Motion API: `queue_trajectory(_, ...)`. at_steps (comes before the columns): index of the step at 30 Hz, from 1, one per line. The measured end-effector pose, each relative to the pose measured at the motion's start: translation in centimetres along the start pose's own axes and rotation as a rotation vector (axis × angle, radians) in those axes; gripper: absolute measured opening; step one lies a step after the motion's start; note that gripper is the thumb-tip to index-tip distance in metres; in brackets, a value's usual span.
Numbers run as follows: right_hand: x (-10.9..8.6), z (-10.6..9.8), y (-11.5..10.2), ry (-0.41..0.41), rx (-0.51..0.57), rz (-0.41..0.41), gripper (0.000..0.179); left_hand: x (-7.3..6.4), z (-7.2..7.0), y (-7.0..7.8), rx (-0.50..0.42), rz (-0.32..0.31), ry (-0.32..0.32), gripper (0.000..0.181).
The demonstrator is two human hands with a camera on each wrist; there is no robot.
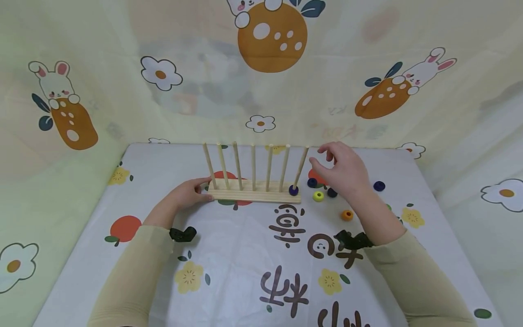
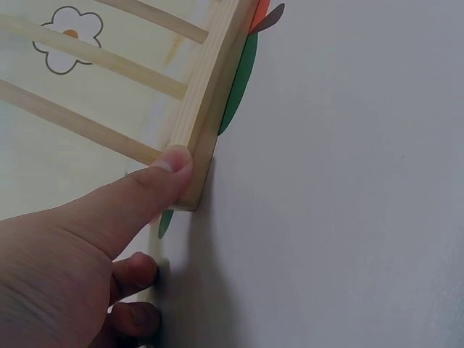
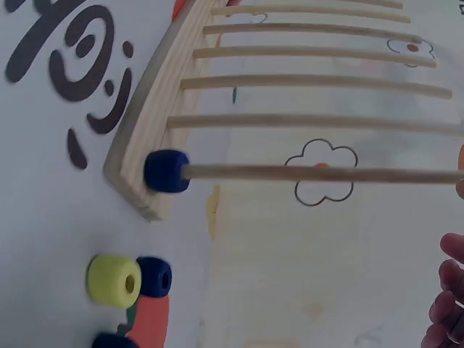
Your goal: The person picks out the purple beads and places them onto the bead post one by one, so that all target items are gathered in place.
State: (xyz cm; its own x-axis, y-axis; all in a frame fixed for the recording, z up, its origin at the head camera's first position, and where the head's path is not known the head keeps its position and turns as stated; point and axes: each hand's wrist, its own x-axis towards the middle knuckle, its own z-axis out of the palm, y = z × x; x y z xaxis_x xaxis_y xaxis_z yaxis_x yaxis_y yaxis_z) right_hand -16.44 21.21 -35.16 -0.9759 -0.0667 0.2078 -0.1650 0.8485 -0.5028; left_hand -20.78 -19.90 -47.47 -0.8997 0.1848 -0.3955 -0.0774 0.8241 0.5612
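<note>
A wooden peg stand (image 1: 253,196) with a row of several upright pegs stands on the table. A dark blue bead (image 1: 293,190) sits at the foot of its rightmost peg (image 3: 319,174). My left hand (image 1: 189,194) holds the stand's left end, the thumb (image 2: 170,165) on the front and a finger behind, partly hidden by the wood. My right hand (image 1: 343,170) is raised beside the top of the rightmost peg, thumb and forefinger spread apart with nothing between them. Only some of its fingertips (image 3: 451,279) show at the edge of the right wrist view.
Right of the stand lie a yellow-green bead (image 1: 318,196), dark blue beads (image 1: 312,182) and an orange bead (image 1: 347,215). Another dark blue bead (image 1: 379,186) lies beyond my right forearm. A printed cloth (image 1: 229,254) covers the table, and patterned curtains (image 1: 204,104) surround it.
</note>
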Motion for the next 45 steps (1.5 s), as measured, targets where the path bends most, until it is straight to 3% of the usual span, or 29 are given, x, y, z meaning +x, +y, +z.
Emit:
queue_trajectory(12, -1.3, -0.7, 4.9, -0.143, -0.134, 0.048, 0.05, -0.1, 0.0, -0.3, -0.016, 0.008, 0.005, 0.077)
queue_trajectory(25, -4.6, -0.7, 11.0, -0.238, -0.242, 0.069, 0.045, 0.1, 0.0, -0.2, -0.011, 0.006, -0.002, 0.077)
queue_trajectory(35, -7.9, -0.9, 14.6, -0.31, -0.275, 0.151, 0.046, 0.0, 0.1, -0.2, -0.009, 0.003, 0.003, 0.077)
queue_trajectory(45, -9.9, -0.4, 16.8, -0.358, -0.293, 0.164, 0.05, 0.0, 0.1, 0.0, -0.007, -0.004, 0.001, 0.076)
